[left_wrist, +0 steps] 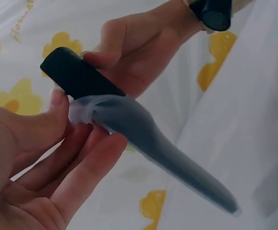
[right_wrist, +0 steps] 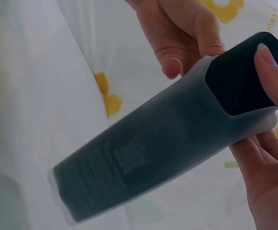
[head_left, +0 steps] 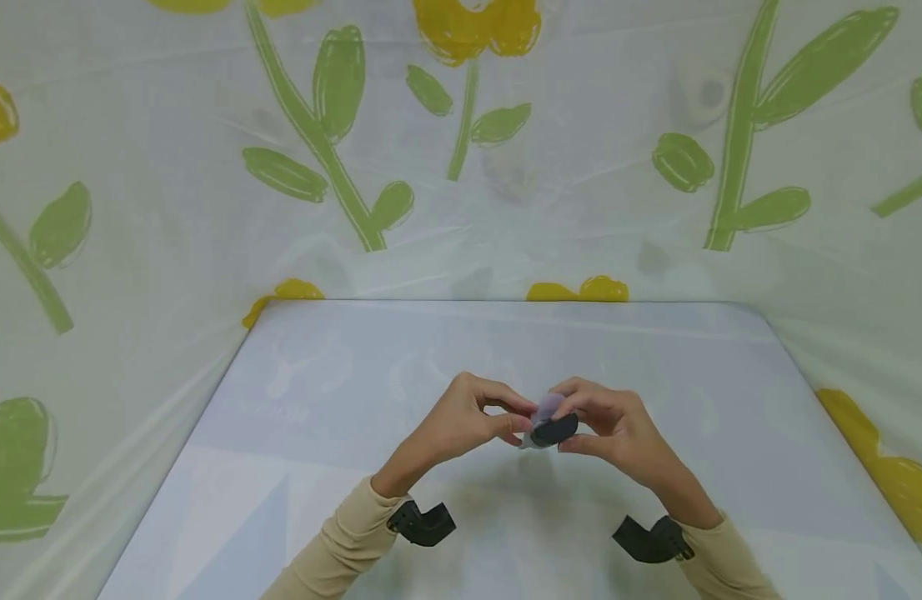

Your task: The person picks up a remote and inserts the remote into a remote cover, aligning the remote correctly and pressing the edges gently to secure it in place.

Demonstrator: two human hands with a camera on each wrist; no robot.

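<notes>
Between the two hands, above the table, is a dark, flat, rounded block [right_wrist: 239, 72], mostly inside a frosted plastic sleeve [right_wrist: 143, 139]. Its bare end sticks out of the sleeve's mouth, and a square printed code shows faintly on the covered part. My left hand [head_left: 464, 421] pinches the sleeve's rim between thumb and fingers, as the left wrist view shows. On the other side, my right hand [head_left: 618, 425] holds the block's bare end, its thumb flat on the dark face and its fingers under the sleeve. The block tilts, covered end lower in both wrist views.
A pale table [head_left: 341, 492] lies beneath the hands. Behind and beside it hangs a white cloth [head_left: 168, 167] printed with yellow flowers and green leaves. Dark camera mounts [head_left: 423, 523] are strapped on both wrists over beige sleeves [head_left: 341, 542].
</notes>
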